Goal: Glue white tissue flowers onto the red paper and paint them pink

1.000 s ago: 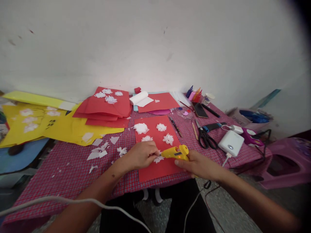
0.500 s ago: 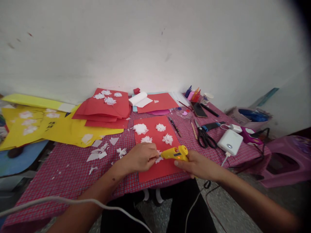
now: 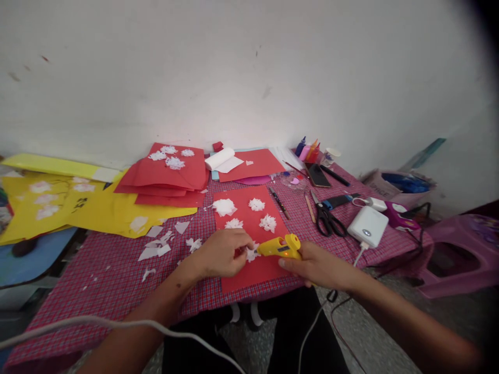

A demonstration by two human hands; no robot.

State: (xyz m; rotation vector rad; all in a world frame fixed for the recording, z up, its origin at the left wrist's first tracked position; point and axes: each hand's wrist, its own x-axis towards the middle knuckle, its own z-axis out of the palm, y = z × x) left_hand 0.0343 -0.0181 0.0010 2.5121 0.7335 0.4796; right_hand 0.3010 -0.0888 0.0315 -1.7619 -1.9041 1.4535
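Note:
My right hand [image 3: 317,262] is wrapped round a yellow hot glue gun [image 3: 278,246] with a small orange light on its side. Its nozzle points left and meets a white paper flower [image 3: 252,253] on a red paper sheet [image 3: 249,278]. From the left, the curled fingers of my left hand [image 3: 228,252] pinch at the edge of that flower; a bit of white shows between thumb and fingers. More ruffled white flowers lie on the same sheet, one of them [image 3: 267,223] just above the glue gun.
Paper scraps [image 3: 156,249] lie left of the sheet. Black scissors [image 3: 329,218], a pen [image 3: 279,202], a phone [image 3: 317,175] and a white power bank [image 3: 368,227] are on the right. Red flower sheets [image 3: 167,176] and yellow paper [image 3: 93,208] lie at left. A cable [image 3: 117,323] crosses in front.
The left hand's fingers have shifted slightly and parted a little from the nozzle, showing more of the flower. The glue gun stays at almost the same spot.

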